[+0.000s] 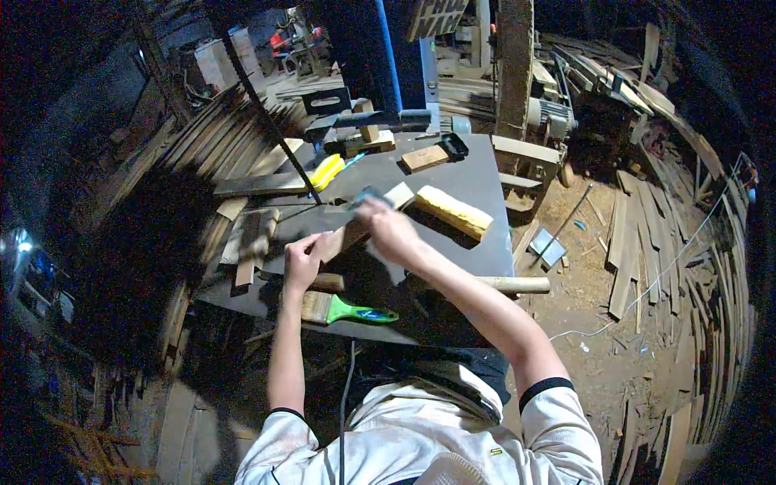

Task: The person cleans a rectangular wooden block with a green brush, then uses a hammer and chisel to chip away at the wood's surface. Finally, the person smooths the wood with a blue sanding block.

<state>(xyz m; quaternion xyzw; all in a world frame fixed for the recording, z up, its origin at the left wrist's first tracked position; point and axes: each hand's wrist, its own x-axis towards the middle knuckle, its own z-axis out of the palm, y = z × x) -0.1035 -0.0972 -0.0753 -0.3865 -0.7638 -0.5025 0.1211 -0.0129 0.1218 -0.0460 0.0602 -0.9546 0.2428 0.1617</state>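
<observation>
My left hand [302,260] is closed on the near end of a flat wooden piece [343,242], tilted over the dark tabletop [471,177]. Over the far part of that piece, my right hand [390,233] is closed and blurred by motion. At its fingertips shows a dark bluish thing [372,198], too smeared to name. A pale-ended wood block [399,195] sits just beyond. To the right lies a block with a rough yellow top [455,212]. A wide paintbrush [352,310] with a green handle rests near the front edge, close to my left forearm.
Farther back lie a yellow-handled tool [327,172], a wood block [426,158] beside a black part, and a metal machine piece. A round wooden handle [517,284] juts past the right edge. Wood strips [252,242] lie at left; a dustpan [550,249] stands on the floor.
</observation>
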